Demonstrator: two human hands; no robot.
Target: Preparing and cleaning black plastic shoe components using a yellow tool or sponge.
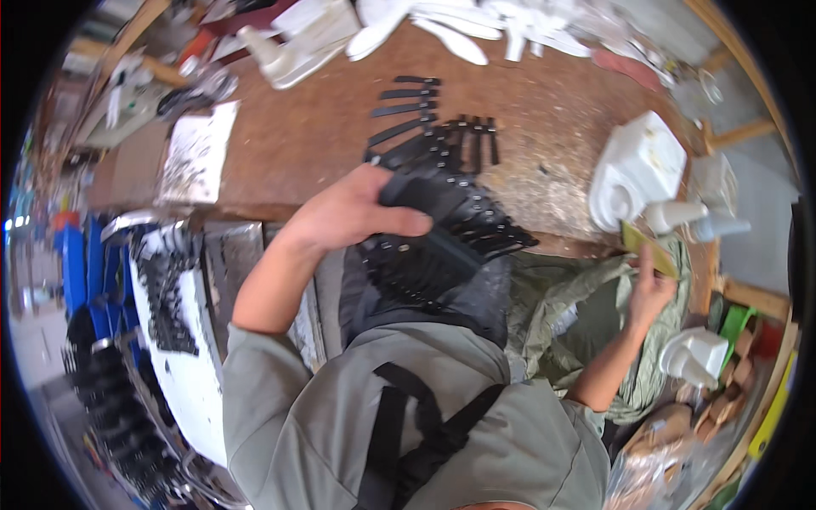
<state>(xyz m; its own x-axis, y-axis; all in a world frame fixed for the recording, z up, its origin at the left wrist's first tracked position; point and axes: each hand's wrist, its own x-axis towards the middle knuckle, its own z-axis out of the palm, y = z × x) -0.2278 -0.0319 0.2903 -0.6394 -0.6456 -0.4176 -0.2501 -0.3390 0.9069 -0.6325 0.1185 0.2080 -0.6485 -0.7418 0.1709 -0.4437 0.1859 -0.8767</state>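
My left hand [365, 208] is closed on a black piece with many straps [416, 183], its thumb lying across the top and its other fingers mostly hidden. Small metal fittings dot the straps, which fan out over the table's near edge. Part of the black material hangs over my lap. Out to the right, my right hand [649, 297] pinches a flat yellowish-green piece [649, 248], like a thin pad or card. That piece is held just in front of a white squeeze bottle [674, 216] and above an open green sack [586, 285].
A brown worktable [297, 119] spans the front. White plastic containers [642, 166] stand at its right edge. White sole-shaped pieces [450, 30] lie at the back. More black strapped pieces [170, 289] rest on a white board at left, near a dark rack [110, 408].
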